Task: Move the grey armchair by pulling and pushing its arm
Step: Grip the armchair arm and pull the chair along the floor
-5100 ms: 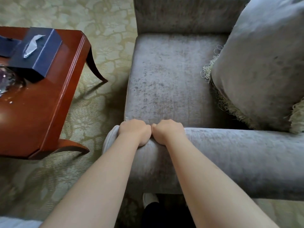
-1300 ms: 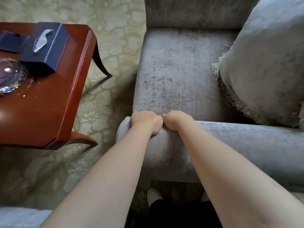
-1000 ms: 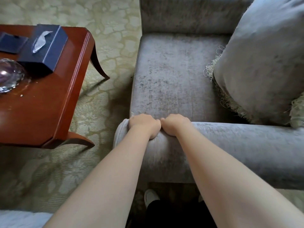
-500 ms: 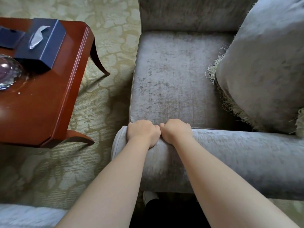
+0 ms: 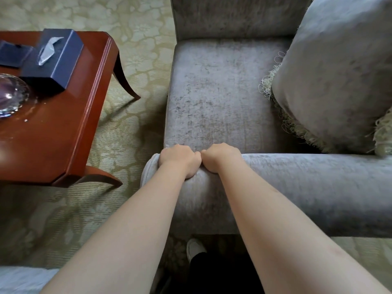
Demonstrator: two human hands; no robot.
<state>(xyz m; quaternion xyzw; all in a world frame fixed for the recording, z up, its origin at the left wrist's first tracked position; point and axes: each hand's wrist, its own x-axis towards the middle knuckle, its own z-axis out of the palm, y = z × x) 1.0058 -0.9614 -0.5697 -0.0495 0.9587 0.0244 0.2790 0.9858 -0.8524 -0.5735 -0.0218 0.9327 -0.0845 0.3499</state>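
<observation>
The grey velvet armchair (image 5: 220,96) fills the middle and right of the head view, seen from above its near side. Its padded near arm (image 5: 307,187) runs left to right across the frame. My left hand (image 5: 180,159) and my right hand (image 5: 220,157) sit side by side on the front end of that arm, touching each other. Both hands curl over the top of the arm, fingers hidden on the seat side. A large grey fringed cushion (image 5: 339,71) leans on the right of the seat.
A red-brown wooden coffee table (image 5: 63,132) stands on the left, with a strip of patterned carpet (image 5: 135,128) between it and the chair. On it are a dark blue tissue box (image 5: 53,58) and a glass bowl (image 5: 10,96). My white shoe (image 5: 195,247) shows under the arm.
My hands have kept the same grip on the arm. The armchair and table sit slightly differently in the view from frame to frame, and the gap between chair and table stays about the same.
</observation>
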